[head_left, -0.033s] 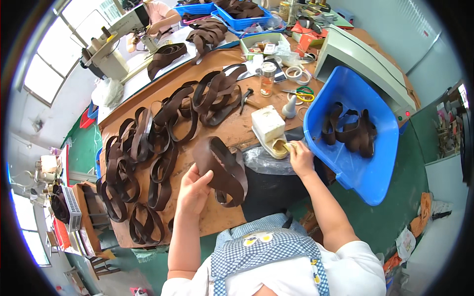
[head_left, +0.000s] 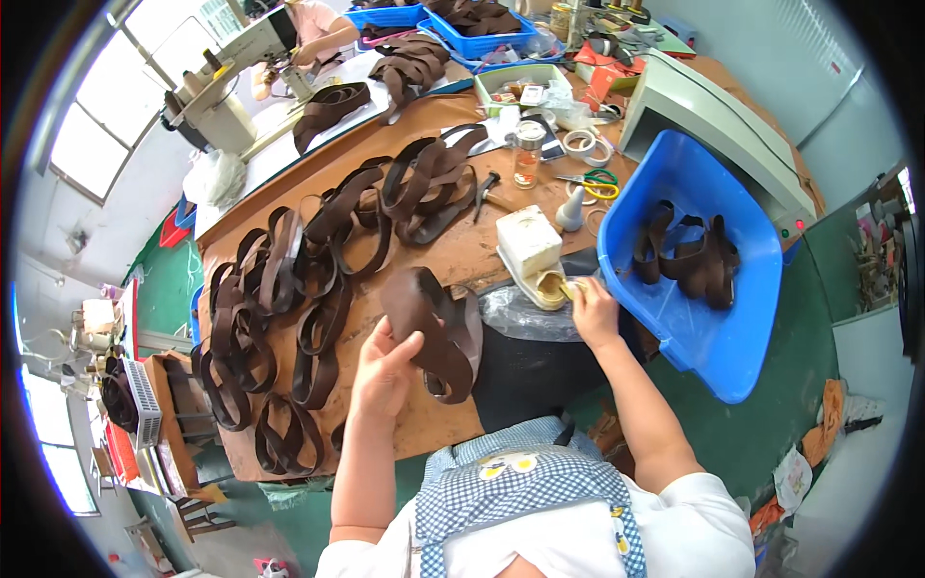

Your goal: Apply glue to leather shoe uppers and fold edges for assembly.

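Hands busy at frame centre — left hand (head_left: pixel 383 371) gripping a brown leather strap (head_left: pixel 432 328), right hand (head_left: pixel 590 310) pinching a brush (head_left: pixel 567 287) in the glue tin (head_left: pixel 541 286).

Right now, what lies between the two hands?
In the head view, a crumpled clear plastic bag on dark cloth lies between the left hand and right hand.

Your left hand (head_left: pixel 383 371) grips a brown leather strap piece (head_left: pixel 432 328) above the desk (head_left: pixel 462 252). Your right hand (head_left: pixel 593 310) holds a small brush at the open glue tin (head_left: pixel 535 252). Rows of finished brown straps (head_left: pixel 289 299) lie to the left. A blue bin (head_left: pixel 708 260) containing more straps stands just beside your right hand.
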{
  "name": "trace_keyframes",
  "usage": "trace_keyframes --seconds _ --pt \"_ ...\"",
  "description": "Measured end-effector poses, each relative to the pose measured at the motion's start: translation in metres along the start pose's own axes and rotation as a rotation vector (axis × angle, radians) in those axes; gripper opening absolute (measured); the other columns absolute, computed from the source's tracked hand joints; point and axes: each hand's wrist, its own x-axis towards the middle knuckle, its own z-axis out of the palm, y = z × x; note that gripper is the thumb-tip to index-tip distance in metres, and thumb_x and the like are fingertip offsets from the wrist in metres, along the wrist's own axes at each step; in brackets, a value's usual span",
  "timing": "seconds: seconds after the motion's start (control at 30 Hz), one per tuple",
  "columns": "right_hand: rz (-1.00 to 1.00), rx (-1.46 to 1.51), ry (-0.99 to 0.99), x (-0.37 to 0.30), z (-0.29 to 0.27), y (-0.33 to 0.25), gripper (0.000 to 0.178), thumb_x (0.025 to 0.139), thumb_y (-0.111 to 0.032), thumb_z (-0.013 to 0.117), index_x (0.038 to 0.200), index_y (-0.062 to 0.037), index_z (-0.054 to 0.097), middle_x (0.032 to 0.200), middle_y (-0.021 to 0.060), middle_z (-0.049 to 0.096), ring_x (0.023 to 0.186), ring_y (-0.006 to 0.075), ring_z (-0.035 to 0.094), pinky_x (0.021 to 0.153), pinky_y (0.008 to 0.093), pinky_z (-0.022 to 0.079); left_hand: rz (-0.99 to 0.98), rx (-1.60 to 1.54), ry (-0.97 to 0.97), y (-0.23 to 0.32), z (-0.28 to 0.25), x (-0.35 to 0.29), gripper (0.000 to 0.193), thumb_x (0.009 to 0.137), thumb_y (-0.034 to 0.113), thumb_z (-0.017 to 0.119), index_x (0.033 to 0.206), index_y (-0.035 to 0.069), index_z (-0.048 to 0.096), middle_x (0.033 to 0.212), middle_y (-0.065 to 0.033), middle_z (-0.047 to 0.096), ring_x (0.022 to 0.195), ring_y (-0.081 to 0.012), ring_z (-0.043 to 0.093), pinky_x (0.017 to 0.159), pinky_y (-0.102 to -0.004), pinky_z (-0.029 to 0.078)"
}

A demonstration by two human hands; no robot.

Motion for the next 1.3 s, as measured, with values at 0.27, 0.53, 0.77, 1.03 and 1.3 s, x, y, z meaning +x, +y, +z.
trace_keyframes --seconds 0.27,0.53,0.77,1.03,1.3 --pt "0.685 0.846 -0.059 0.008 -0.031 -0.054 0.013 0.096 -0.008 0.057 0.097 0.0026 0.064 0.086 0.0093 0.07 0.063 0.013 0.065 0.059 0.025 0.054 0.2 0.276 0.166 -0.019 -0.005 0.01 0.024 0.094 0.004 0.064 0.118 -0.001 0.06 0.107 -0.0032 0.067 0.096 -0.0093 0.062 0.084 -0.0235 0.051" --pt "0.268 1.019 -0.106 0.04 -0.041 -0.183 0.012 0.097 -0.004 0.057 0.105 0.004 0.062 0.088 0.009 0.068 0.066 0.0141 0.066 0.062 0.0249 0.053 0.162 0.231 0.236 -0.024 -0.008 0.008 0.014 0.097 0.012 0.064 0.103 0.0 0.067 0.093 0.0033 0.066 0.083 -0.0024 0.057 0.072 -0.0183 0.047" --pt "0.077 0.786 -0.133 0.05 -0.032 -0.202 0.01 0.095 -0.002 0.058 0.102 0.0044 0.063 0.085 0.0065 0.067 0.066 0.0111 0.066 0.059 0.0241 0.052 0.187 0.195 0.273 -0.025 -0.009 0.003 0.013 0.098 0.013 0.064 0.102 0.002 0.067 0.091 0.0039 0.066 0.077 -0.0017 0.057 0.065 -0.0177 0.046" --pt "-0.251 0.54 -0.184 0.031 -0.033 -0.206 0.009 0.091 0.001 0.06 0.1 0.0026 0.063 0.082 0.01 0.067 0.06 0.0159 0.068 0.056 0.0268 0.052 0.108 0.138 0.258 -0.019 -0.022 0.001 0.021 0.1 0.014 0.057 0.115 0.001 0.065 0.1 -0.0052 0.071 0.085 -0.013 0.069 0.074 -0.0272 0.058" --pt "-0.558 0.454 -0.277 0.02 -0.039 -0.211 0.02 0.08 0.001 0.066 0.1 -0.0023 0.065 0.088 0.0128 0.069 0.083 0.0322 0.07 0.072 0.038 0.057 0.135 0.064 0.316 -0.011 -0.045 0.0 0.019 0.098 0.015 0.061 0.112 0.003 0.065 0.096 -0.0025 0.071 0.079 -0.0118 0.07 0.065 -0.0249 0.058"
